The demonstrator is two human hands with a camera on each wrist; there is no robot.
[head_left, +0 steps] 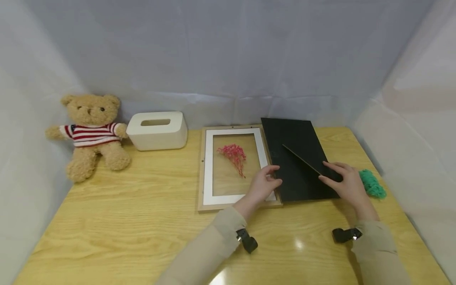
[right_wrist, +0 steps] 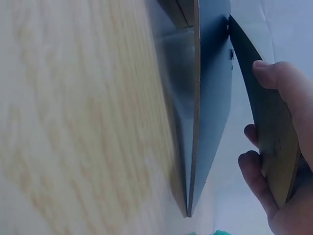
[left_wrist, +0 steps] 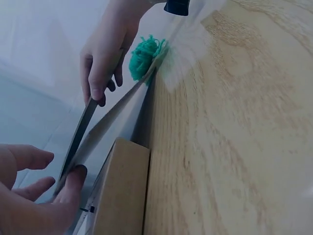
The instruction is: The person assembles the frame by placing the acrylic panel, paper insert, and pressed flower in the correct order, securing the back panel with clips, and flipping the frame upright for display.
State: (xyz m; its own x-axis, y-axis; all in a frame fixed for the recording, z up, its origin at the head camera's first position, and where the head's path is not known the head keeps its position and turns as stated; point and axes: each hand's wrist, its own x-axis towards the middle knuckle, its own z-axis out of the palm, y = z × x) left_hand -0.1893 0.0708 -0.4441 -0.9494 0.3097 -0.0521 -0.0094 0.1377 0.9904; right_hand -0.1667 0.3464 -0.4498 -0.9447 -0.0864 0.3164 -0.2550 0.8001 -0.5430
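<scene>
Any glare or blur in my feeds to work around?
Head view: largely clear, with a glare spot on the table between the forearms; left wrist view: bluish cast, dimmer around the left hand; right wrist view: table grain soft and hazy, the black backing panel tinted blue.

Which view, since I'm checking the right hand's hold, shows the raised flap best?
The right wrist view: it shows the broad face of the raised flap, gripped by the right hand. The head view shows mostly its thin edge; the left wrist view shows it as a narrow dark strip.
</scene>
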